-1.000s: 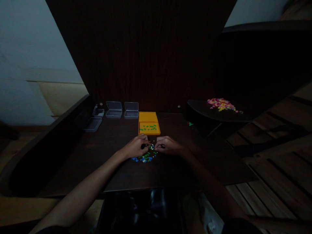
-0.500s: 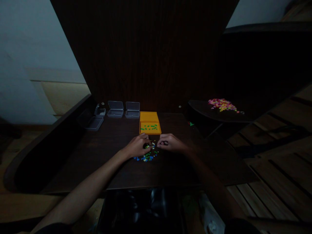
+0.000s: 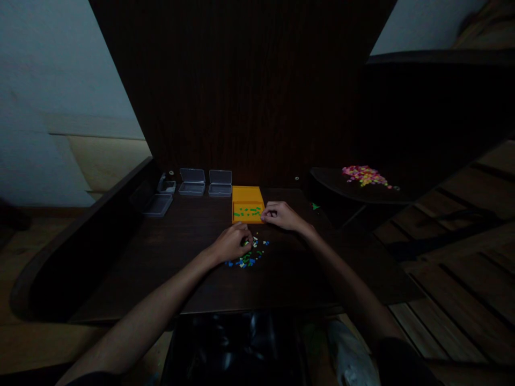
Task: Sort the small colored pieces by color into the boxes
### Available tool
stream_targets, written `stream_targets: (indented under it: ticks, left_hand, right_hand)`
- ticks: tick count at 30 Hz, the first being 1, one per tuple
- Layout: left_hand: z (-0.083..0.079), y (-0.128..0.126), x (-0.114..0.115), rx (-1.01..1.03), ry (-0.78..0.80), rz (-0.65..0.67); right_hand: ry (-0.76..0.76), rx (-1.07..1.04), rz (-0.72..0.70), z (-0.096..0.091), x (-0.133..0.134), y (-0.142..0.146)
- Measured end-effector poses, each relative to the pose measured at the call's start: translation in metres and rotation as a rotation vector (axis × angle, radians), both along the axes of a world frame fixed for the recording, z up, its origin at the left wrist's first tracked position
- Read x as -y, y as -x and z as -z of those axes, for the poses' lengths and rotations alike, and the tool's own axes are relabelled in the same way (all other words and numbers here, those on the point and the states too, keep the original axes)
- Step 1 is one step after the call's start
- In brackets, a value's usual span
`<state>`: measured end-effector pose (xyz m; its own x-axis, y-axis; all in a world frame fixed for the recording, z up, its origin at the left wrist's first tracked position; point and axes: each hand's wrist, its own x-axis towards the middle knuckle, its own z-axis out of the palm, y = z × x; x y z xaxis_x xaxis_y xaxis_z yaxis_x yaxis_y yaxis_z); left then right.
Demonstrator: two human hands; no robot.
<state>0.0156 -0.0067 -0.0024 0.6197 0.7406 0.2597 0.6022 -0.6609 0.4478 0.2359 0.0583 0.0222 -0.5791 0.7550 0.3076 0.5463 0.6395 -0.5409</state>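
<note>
R hand (image 3: 282, 216) at box (image 3: 246, 194) (L hand (image 3: 231, 244): beads (image 3: 251, 258))

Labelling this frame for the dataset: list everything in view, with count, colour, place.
orange box: one, orange, open, mid-table
green pieces: many, green, inside the orange box
mixed pieces: one loose pile, blue, green, white, yellow, on the table in front of the box
clear boxes: at least three, transparent, table's far left
pink and yellow pieces: one pile, on the dark side surface, right
table: one, dark wood
left hand: one, on the mixed pieces
right hand: one, at the orange box's right front corner
</note>
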Motion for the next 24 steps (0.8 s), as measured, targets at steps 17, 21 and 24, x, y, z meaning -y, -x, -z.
stream_targets:
  ticks: [17, 21, 24]
  left_hand:
    - [0.000, 0.002, -0.003, 0.091, 0.008, 0.034]
    - [-0.006, 0.006, -0.004, 0.172, 0.019, -0.001]
    - [-0.010, 0.010, -0.007, 0.265, 0.036, -0.094]
  right_hand:
    - [0.051, 0.307, -0.051, 0.012, -0.038, 0.015]
    - [0.058, 0.317, -0.031, 0.006, -0.036, 0.011]
    - [0.052, 0.246, 0.002, 0.000, -0.033, 0.008]
